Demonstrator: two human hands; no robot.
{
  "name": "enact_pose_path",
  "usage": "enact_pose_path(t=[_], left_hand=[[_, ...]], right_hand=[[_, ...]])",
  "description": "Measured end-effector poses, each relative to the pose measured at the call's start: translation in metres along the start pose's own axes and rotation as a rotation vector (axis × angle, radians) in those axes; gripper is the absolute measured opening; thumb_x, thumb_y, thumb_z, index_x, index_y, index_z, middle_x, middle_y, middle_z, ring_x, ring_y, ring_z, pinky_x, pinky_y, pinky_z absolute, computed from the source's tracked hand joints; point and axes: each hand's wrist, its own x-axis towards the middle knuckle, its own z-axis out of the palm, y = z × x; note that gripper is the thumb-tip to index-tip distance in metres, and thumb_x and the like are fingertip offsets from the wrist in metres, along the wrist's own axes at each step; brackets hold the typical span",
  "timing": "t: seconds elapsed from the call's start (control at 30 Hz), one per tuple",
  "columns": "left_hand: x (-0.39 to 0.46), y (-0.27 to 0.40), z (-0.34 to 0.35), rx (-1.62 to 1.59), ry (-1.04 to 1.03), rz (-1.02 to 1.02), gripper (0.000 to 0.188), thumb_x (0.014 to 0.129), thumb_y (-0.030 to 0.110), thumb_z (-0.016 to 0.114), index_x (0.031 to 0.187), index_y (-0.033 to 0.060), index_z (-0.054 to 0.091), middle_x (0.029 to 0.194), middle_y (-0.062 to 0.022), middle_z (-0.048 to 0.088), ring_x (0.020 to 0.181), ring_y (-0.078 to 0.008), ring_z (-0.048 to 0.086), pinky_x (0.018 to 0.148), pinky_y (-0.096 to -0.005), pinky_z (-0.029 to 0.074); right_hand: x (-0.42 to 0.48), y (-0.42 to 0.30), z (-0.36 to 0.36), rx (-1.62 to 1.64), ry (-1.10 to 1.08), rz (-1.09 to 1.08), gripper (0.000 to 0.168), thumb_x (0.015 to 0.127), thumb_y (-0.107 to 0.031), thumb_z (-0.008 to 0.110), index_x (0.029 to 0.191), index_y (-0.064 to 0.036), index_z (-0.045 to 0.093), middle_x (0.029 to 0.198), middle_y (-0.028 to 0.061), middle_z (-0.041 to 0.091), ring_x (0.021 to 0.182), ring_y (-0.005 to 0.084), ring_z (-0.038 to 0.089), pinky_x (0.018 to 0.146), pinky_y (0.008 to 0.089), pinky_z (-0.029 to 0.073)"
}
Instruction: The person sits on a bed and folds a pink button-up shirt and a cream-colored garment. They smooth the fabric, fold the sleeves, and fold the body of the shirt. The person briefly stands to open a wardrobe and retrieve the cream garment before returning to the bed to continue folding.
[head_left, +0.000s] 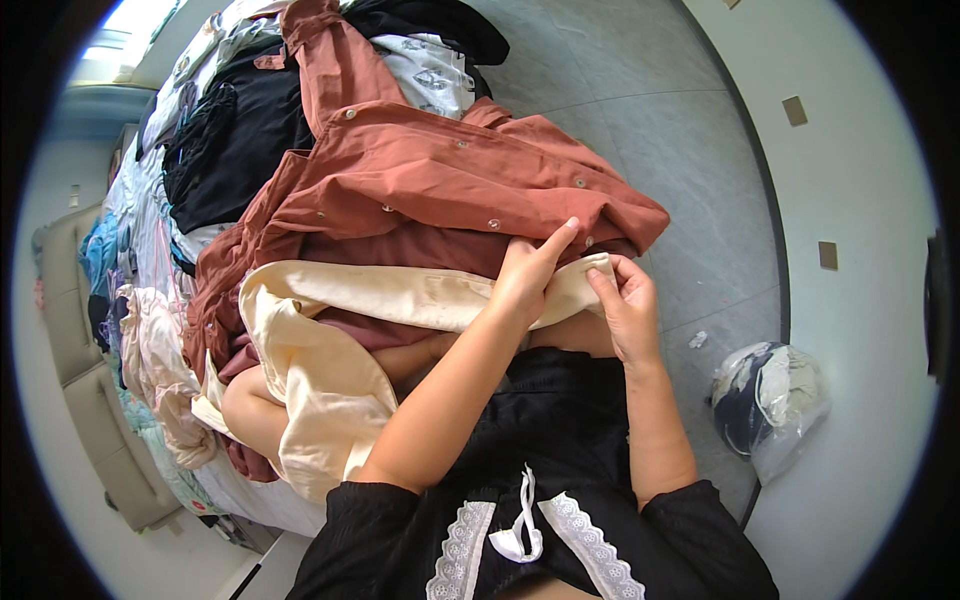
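My right hand pinches the end of a cream fabric strip, part of a cream garment that is draped over my bent leg and lap. My left hand lies across the same strip, its thumb pointing up over the hem of a rust-red button garment; its fingers are partly hidden behind the cream cloth. The rust-red garment, with snaps or buttons along its edges, spreads in front of me on top of other clothes. Small brownish marks show on the cream strip between my hands and its fold at the left.
Black clothing and white patterned cloth lie beyond the rust-red garment. More clothes cover the bed at the left, near a padded headboard. A clear plastic bag of cloth sits on the grey tiled floor by the wall.
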Motion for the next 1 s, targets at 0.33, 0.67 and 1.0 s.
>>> enact_pose_path(t=[0.33, 0.67, 1.0], left_hand=[[-0.030, 0.020, -0.006, 0.159, -0.179, 0.002, 0.036, 0.085, 0.020, 0.078, 0.105, -0.0074, 0.066, 0.100, -0.0078, 0.067, 0.086, -0.0120, 0.064, 0.070, -0.0254, 0.051], [-0.032, 0.024, -0.014, 0.403, -0.134, -0.100, 0.026, 0.084, 0.022, 0.080, 0.085, -0.0025, 0.071, 0.075, -0.0002, 0.064, 0.060, -0.0044, 0.054, 0.050, -0.0224, 0.038], [-0.034, 0.017, -0.017, 0.250, -0.152, -0.070, 0.020, 0.084, 0.019, 0.079, 0.083, 0.0002, 0.071, 0.071, 0.0031, 0.061, 0.058, -0.0025, 0.049, 0.050, -0.0211, 0.034]], right_hand=[[-0.009, -0.017, -0.002, 0.045, 0.030, 0.092, 0.015, 0.091, -0.009, 0.067, 0.101, 0.003, 0.066, 0.093, 0.0042, 0.068, 0.083, 0.0066, 0.060, 0.075, 0.0239, 0.049], [-0.022, -0.034, 0.009, -0.265, -0.037, -0.082, 0.016, 0.090, -0.006, 0.067, 0.102, 0.003, 0.065, 0.091, 0.0034, 0.067, 0.082, 0.0070, 0.061, 0.075, 0.0241, 0.049], [-0.021, -0.033, 0.024, -0.210, 0.154, -0.228, 0.015, 0.089, 0.000, 0.065, 0.104, 0.004, 0.062, 0.088, 0.0036, 0.067, 0.081, 0.0066, 0.062, 0.072, 0.0221, 0.050]])
